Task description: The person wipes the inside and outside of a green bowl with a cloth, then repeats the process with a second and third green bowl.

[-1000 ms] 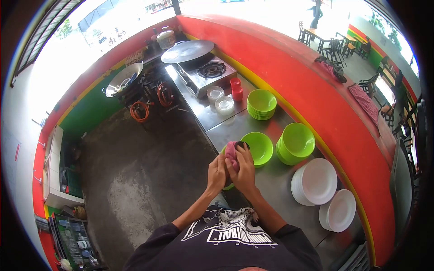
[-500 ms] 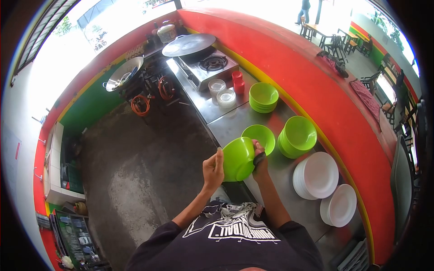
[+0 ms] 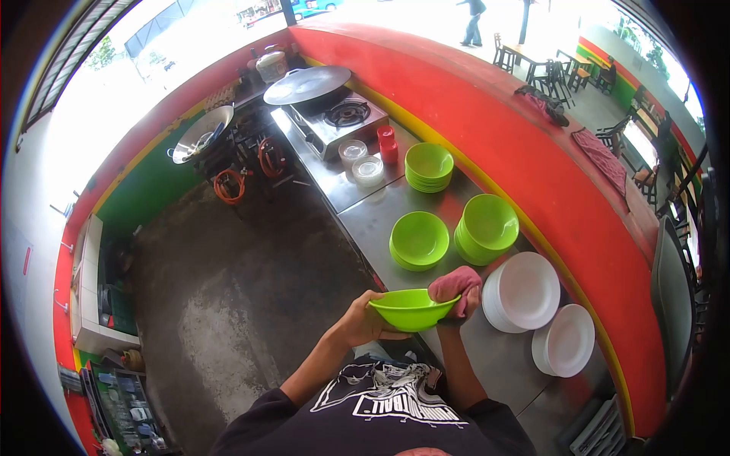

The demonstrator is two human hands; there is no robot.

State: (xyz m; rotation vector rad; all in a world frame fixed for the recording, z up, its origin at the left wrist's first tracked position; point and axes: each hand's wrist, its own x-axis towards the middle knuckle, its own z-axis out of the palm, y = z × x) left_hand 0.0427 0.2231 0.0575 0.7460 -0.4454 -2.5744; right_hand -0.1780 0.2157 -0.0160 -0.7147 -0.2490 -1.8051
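My left hand (image 3: 360, 319) grips the left side of a light green bowl (image 3: 411, 310), which is held upright in front of my chest. In my right hand (image 3: 471, 304) a bunched pink cloth (image 3: 455, 289) presses over the bowl's right rim. Just beyond the bowl, on the steel counter (image 3: 372, 205), stands a short stack of green bowls (image 3: 420, 239). A taller green stack (image 3: 489, 226) is to its right, and another stack (image 3: 429, 166) sits farther back. White plates (image 3: 525, 292) are piled to the right of my right hand.
A second pile of white plates (image 3: 564, 340) stands nearer me. Farther along are clear plastic containers (image 3: 368, 171), red containers (image 3: 388, 144) and a gas stove (image 3: 334, 121) with a large wok (image 3: 308, 85). A red wall (image 3: 532, 159) borders the counter. Beyond it, a person (image 3: 472, 21) walks.
The bowl has turned from tilted on its side to upright and moved slightly lower. My right hand has shifted right and down, and the pink cloth now shows over the rim.
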